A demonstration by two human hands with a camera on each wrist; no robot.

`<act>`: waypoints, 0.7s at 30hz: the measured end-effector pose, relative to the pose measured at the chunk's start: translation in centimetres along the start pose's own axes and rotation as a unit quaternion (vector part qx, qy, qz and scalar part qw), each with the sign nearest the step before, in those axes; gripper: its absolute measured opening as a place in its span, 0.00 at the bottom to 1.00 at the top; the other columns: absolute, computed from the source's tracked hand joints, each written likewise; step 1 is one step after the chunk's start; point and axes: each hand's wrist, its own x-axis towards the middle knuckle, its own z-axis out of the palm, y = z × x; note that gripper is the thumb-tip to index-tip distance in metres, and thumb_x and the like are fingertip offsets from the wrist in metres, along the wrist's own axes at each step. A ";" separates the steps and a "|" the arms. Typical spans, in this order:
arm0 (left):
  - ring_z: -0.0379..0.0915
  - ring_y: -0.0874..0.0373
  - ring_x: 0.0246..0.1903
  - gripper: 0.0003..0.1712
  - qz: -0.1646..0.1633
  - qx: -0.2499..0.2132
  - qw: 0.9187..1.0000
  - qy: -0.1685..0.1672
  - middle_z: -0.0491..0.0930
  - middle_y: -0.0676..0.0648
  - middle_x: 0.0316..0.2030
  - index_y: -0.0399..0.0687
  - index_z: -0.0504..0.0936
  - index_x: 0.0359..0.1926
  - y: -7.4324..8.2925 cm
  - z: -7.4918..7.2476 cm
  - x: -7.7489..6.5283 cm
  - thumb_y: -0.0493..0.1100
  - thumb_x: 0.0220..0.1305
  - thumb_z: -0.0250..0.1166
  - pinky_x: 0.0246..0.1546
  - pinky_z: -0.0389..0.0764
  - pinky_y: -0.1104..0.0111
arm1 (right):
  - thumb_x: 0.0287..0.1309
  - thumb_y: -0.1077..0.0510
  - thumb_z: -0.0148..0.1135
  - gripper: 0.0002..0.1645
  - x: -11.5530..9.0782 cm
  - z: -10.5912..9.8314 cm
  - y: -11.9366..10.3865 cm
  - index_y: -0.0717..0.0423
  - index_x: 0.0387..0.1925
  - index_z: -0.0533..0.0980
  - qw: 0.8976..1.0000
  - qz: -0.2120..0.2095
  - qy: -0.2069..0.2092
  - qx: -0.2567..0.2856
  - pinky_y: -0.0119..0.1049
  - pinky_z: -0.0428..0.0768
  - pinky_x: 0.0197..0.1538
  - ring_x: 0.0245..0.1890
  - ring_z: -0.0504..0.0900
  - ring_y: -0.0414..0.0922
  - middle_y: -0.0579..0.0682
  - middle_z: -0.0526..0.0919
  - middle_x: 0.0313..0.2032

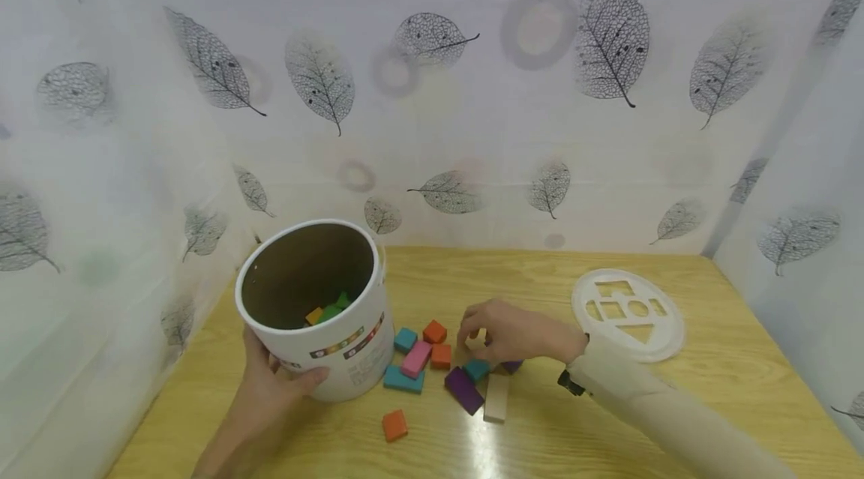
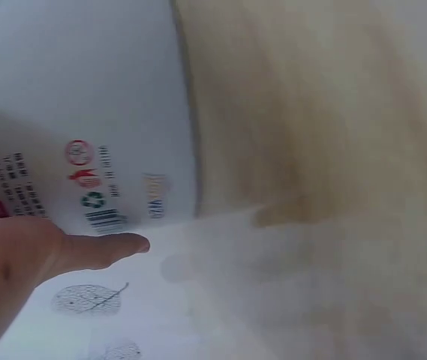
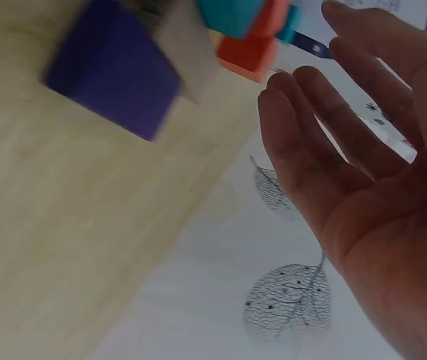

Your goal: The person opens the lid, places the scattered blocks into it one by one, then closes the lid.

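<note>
A white bucket point(image 1: 358, 359) with printed labels stands tilted at the left, with a few green and orange blocks point(image 1: 331, 312) inside. My left hand point(image 1: 270, 381) holds its lower left side, the thumb across the front. The left wrist view shows part of this hand point(image 2: 55, 251) against the printed wall. My right hand point(image 1: 506, 330) hovers over the loose blocks, nothing in its grasp. Its fingers are loosely bent and apart in the right wrist view. Nearest to it are a teal block point(image 1: 476, 369), a purple block point(image 1: 464, 391) and a plain wood block point(image 1: 496, 398).
Between bucket and right hand lie a pink block point(image 1: 415, 359), teal blocks point(image 1: 403, 379) and orange blocks point(image 1: 441, 356). One orange block point(image 1: 394, 426) lies nearer the front. A white lid with shaped holes point(image 1: 658, 344) rests at the right. A leaf-patterned curtain point(image 1: 472, 127) borders the table point(image 1: 736, 389).
</note>
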 end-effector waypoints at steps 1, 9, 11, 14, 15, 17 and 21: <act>0.43 0.37 0.76 0.77 0.009 -0.002 1.000 0.003 0.42 0.40 0.77 0.65 0.28 0.79 0.2 0.0 0.0 0.33 0.50 0.79 0.73 0.52 0.29 | 0.62 0.60 0.69 0.08 -0.3 0.5 0.2 0.52 0.43 0.86 1.000 0.007 -0.012 0.005 0.24 0.83 0.40 0.40 0.84 0.41 0.46 0.85 0.44; 0.57 0.50 0.69 0.77 0.043 0.008 0.999 0.017 0.50 0.41 0.74 0.64 0.27 0.80 0.5 0.3 0.3 0.28 0.49 0.77 0.59 0.63 0.88 | 0.55 0.62 0.74 0.11 -1.5 2.6 0.2 0.50 0.41 0.86 0.999 0.023 -0.038 0.006 0.21 0.82 0.48 0.45 0.81 0.33 0.44 0.85 0.47; 0.57 0.51 0.68 0.78 0.041 0.012 0.999 0.019 0.50 0.41 0.74 0.65 0.26 0.79 0.4 0.4 0.4 0.29 0.50 0.78 0.59 0.63 0.88 | 0.54 0.64 0.74 0.11 -1.5 2.9 0.2 0.51 0.40 0.85 0.999 0.013 -0.029 0.001 0.21 0.82 0.49 0.46 0.82 0.35 0.46 0.85 0.47; 0.57 0.50 0.69 0.78 0.038 0.011 0.999 0.017 0.49 0.42 0.74 0.66 0.26 0.79 0.3 0.6 0.5 0.29 0.50 0.77 0.60 0.63 0.87 | 0.53 0.65 0.74 0.12 -1.7 3.4 0.5 0.50 0.39 0.84 1.000 0.005 -0.015 -0.019 0.22 0.82 0.49 0.45 0.82 0.34 0.44 0.86 0.45; 0.56 0.49 0.69 0.78 0.037 0.006 0.999 0.017 0.49 0.42 0.74 0.67 0.26 0.79 0.3 0.6 0.5 0.29 0.50 0.77 0.60 0.63 0.87 | 0.53 0.64 0.75 0.12 -1.7 3.5 0.5 0.50 0.39 0.84 1.000 0.003 -0.012 -0.025 0.22 0.82 0.49 0.44 0.81 0.34 0.44 0.87 0.44; 0.56 0.47 0.69 0.78 0.035 0.003 0.999 0.017 0.49 0.43 0.74 0.68 0.27 0.79 0.4 0.7 0.5 0.29 0.50 0.78 0.60 0.63 0.86 | 0.53 0.64 0.75 0.13 -1.8 3.8 0.7 0.49 0.40 0.83 0.999 0.003 -0.005 -0.034 0.24 0.82 0.49 0.44 0.81 0.34 0.42 0.87 0.42; 0.56 0.47 0.69 0.78 0.031 0.004 0.999 0.018 0.50 0.43 0.74 0.68 0.27 0.79 0.4 0.7 0.5 0.30 0.49 0.78 0.60 0.63 0.86 | 0.55 0.64 0.74 0.14 -1.9 4.1 0.7 0.49 0.43 0.83 0.999 0.008 -0.003 -0.032 0.26 0.83 0.51 0.45 0.82 0.35 0.43 0.87 0.43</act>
